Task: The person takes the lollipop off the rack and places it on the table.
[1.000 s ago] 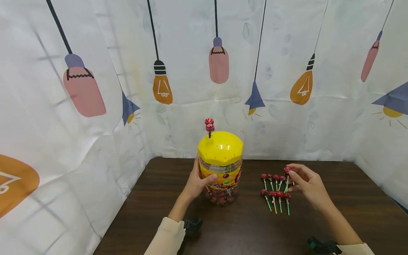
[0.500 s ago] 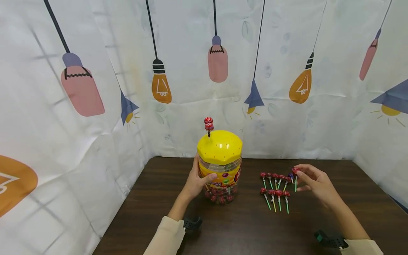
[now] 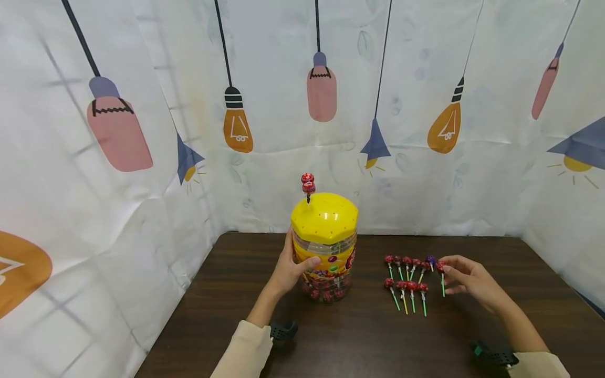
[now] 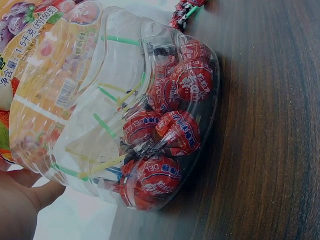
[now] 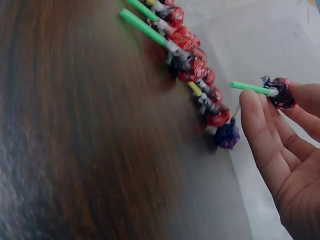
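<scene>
My left hand (image 3: pixel 289 269) grips the side of a clear plastic jar (image 3: pixel 326 262) with a yellow lid (image 3: pixel 325 216). Red-wrapped lollipops (image 4: pixel 177 132) lie in the bottom of the jar, seen close in the left wrist view. Two red lollipops (image 3: pixel 308 182) stand up from the lid's left side. Over to the right, my right hand (image 3: pixel 472 279) pinches a red lollipop with a green stick (image 5: pixel 250 88) by its wrapped head. Beside that hand, on the table, lie two rows of red lollipops (image 3: pixel 412 286), with a purple one (image 3: pixel 430 260) at the back row's right end.
The dark wooden table (image 3: pixel 359 341) carries the jar and the lollipop rows. A white curtain (image 3: pixel 274 194) printed with hanging lamps and bulbs stands behind the table and at both sides.
My right hand has carried the red lollipop to the right and then lower, away from the back row. The purple lollipop now shows fully. My left hand stays on the jar.
</scene>
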Tool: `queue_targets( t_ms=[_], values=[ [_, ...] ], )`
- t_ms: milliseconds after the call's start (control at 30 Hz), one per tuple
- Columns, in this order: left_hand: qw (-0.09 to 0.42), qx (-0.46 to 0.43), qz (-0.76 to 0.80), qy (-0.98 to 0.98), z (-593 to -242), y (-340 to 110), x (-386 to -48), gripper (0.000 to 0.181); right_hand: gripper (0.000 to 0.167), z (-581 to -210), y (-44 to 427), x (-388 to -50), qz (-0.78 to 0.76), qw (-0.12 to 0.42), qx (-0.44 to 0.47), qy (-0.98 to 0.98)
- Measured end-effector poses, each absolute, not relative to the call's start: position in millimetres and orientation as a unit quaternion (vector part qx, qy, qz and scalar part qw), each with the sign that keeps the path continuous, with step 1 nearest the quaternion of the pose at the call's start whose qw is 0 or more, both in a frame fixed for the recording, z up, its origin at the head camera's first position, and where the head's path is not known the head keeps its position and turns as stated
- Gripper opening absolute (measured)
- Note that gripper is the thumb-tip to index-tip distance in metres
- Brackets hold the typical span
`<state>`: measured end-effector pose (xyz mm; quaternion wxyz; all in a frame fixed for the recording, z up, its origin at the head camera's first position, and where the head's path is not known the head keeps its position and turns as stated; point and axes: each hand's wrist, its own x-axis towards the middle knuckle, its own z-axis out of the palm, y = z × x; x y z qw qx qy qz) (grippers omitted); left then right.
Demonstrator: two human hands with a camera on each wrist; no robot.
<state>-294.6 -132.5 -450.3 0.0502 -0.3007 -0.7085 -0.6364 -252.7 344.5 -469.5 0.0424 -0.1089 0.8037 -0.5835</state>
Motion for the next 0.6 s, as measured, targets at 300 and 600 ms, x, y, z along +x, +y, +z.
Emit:
queue_targets(
  t_ms=[300,600],
  values=[
    [0.050,-0.303,-0.639,-0.705,-449,-132,-294,0.094,0.045,-478,351,-257,-0.566,0.109,-0.118,0.809],
    [0.051,-0.306,-0.640,-0.703,-450,-132,-294,0.097,0.049,-484,349,-259,-0.549,0.153,-0.124,0.812]
  ],
)
